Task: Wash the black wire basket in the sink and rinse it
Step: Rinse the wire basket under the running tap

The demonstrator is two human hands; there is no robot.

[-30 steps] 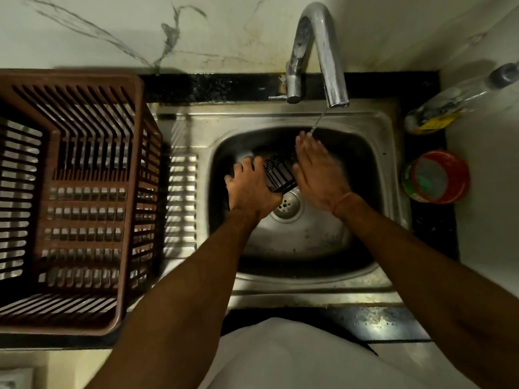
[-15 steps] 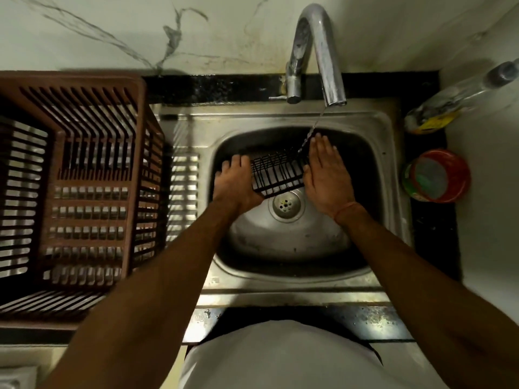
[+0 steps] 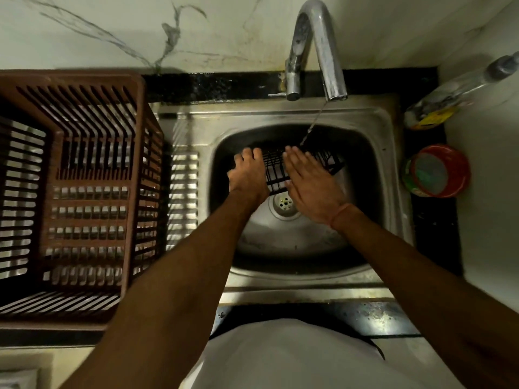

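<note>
The black wire basket is inside the steel sink, above the drain, under a thin stream of water from the curved tap. My left hand grips the basket's left end, fingers curled over its rim. My right hand lies flat over the basket's middle, fingers straight and together, pressing on the wires. The basket's right end sticks out past my right hand; much of the rest is hidden under both hands.
A large brown slatted plastic crate stands on the draining board at the left. At the right of the sink are a red tub and a clear bottle with a yellow label. A marble wall rises behind.
The basket has shifted right under the water. My right hand moved from its right end onto its middle; my left hand stays on the left end.
</note>
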